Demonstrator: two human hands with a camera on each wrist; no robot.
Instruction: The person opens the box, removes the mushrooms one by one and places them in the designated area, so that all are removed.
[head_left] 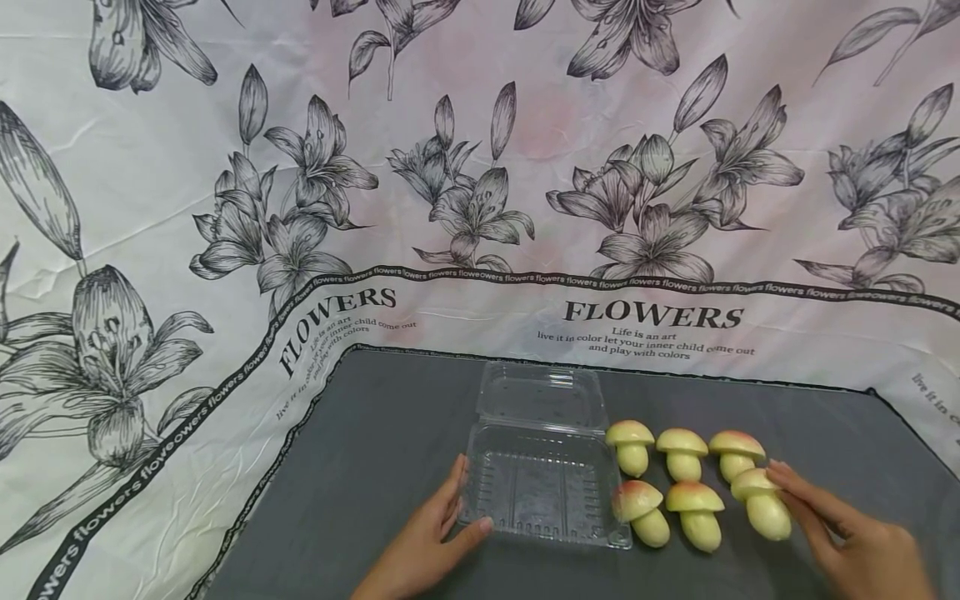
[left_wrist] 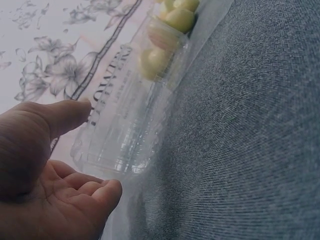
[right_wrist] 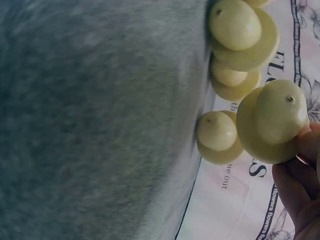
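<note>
A clear plastic clamshell box lies with its lid folded back. My left hand is at its near left corner, thumb and fingers spread apart; in the left wrist view that hand has bare space between thumb and fingers. To the right of the box, my right hand pinches a yellow-green mushroom model at its side. In the right wrist view this mushroom shows its rounded stem end, with the fingertips against it.
Several more mushroom models with reddish caps stand in two rows right of the box, among them a front one and a back one. One mushroom meets the box's right side. A flower-printed cloth rises behind the grey table.
</note>
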